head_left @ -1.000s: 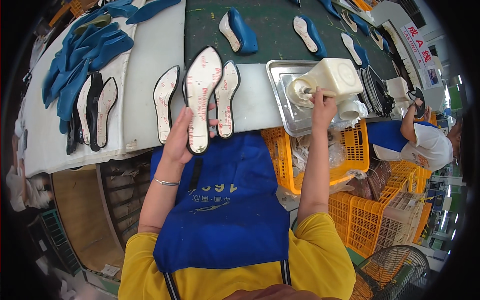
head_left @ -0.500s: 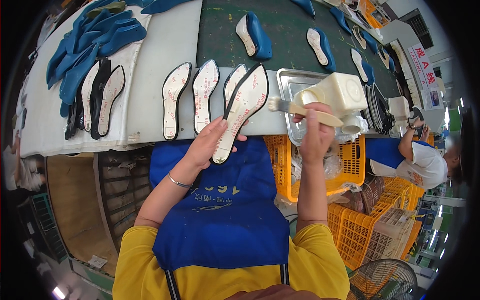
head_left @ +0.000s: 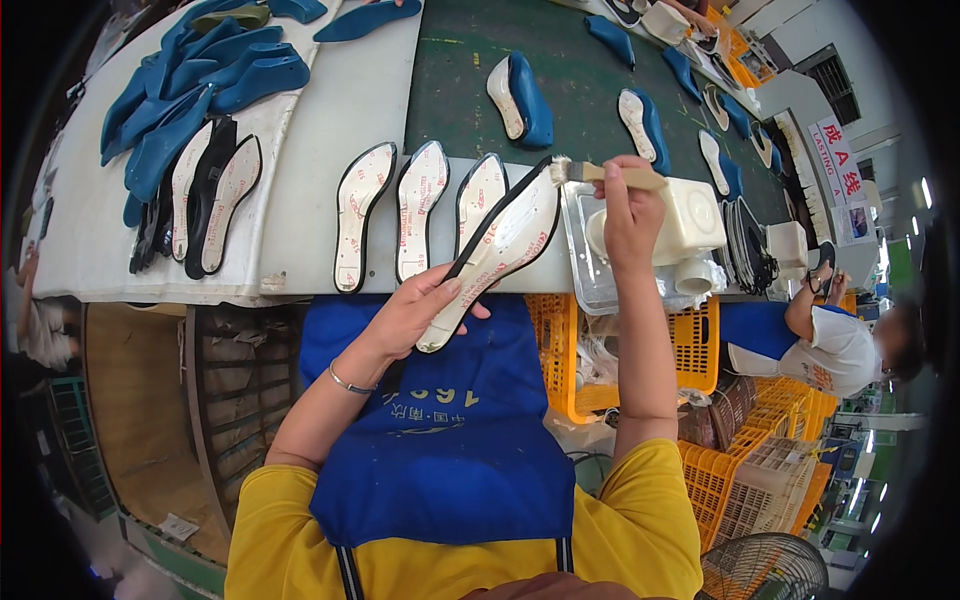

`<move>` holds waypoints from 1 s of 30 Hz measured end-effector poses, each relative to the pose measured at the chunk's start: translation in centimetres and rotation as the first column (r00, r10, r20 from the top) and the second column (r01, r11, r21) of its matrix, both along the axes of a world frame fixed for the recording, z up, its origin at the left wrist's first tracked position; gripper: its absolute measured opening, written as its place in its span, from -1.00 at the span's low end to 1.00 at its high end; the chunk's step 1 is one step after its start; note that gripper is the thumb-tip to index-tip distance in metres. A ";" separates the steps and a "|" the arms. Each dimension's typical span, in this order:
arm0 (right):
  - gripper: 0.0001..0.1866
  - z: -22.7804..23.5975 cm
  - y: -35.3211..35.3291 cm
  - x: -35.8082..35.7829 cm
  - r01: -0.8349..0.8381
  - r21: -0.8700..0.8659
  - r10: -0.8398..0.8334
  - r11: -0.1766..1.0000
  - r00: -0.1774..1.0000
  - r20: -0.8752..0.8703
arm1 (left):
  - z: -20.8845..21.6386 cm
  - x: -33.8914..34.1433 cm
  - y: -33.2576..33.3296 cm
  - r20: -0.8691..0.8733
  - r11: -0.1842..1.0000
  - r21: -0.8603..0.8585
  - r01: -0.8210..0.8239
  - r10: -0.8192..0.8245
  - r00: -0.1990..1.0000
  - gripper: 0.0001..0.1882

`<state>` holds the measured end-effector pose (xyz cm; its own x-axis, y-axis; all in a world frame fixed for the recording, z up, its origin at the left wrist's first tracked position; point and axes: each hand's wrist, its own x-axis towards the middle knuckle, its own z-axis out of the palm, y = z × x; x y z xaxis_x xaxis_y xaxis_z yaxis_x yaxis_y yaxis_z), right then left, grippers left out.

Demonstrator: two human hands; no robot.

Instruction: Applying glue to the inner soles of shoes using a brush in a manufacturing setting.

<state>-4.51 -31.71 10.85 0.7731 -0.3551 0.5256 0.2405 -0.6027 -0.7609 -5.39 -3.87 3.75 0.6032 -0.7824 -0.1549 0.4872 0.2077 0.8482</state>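
Observation:
My left hand (head_left: 428, 305) grips a white shoe insole (head_left: 500, 245) with a black rim and red print, near its heel end. The insole is tilted, toe end up and to the right. In my right hand (head_left: 630, 210) is the wooden handle of a brush (head_left: 580, 172); its pale bristles touch the insole's toe tip. Wet shine shows on the insole's face. Three similar insoles lie in a row on the table: one at the left (head_left: 363, 215), a middle insole (head_left: 421, 208), and another (head_left: 482, 198) partly behind the held one.
Right of the insole, a metal tray (head_left: 578, 225) carries a white plastic container (head_left: 685, 225). Blue shoe lasts (head_left: 210, 70) are heaped at the far left; more lasts with insoles (head_left: 522, 100) lie on the green belt (head_left: 460, 100). Below the table edge is a yellow crate (head_left: 565, 360). A co-worker (head_left: 830, 345) stands at right.
The brush has moved left and up from beside the tray onto the insole's toe tip. The held insole sits slightly lower and further right in view.

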 end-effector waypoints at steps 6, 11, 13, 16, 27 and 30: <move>-0.93 1.2 5.2 -4.9 -0.259 0.185 0.267 0.948 0.964 -0.018 | -0.2 0.3 0.2 -0.034 1.000 -0.015 -0.025 0.024 0.999 -0.59; -0.88 1.1 4.0 -3.3 -0.180 -0.055 0.182 0.982 0.983 0.020 | 0.5 0.2 0.5 0.006 1.000 -0.014 0.020 -0.020 1.000 -0.58; -0.85 1.4 2.1 -1.7 -0.081 -0.016 0.080 0.997 0.996 -0.025 | 0.6 0.2 0.8 0.038 0.999 -0.017 0.044 -0.043 0.998 -0.57; -0.84 2.2 -0.2 -0.3 -0.021 0.050 0.024 0.999 0.998 -0.061 | 0.8 0.3 1.4 0.126 0.998 0.006 0.066 -0.066 0.990 -0.57; -0.86 3.8 3.4 -5.6 -0.235 0.277 0.266 0.932 0.961 -0.079 | 0.2 0.9 1.9 0.018 0.995 -0.041 0.086 -0.085 0.996 -0.57; -0.88 3.1 2.4 -4.4 -0.166 0.000 0.166 0.986 0.985 -0.048 | 0.2 0.9 2.1 0.021 0.992 -0.063 0.109 -0.108 0.994 -0.57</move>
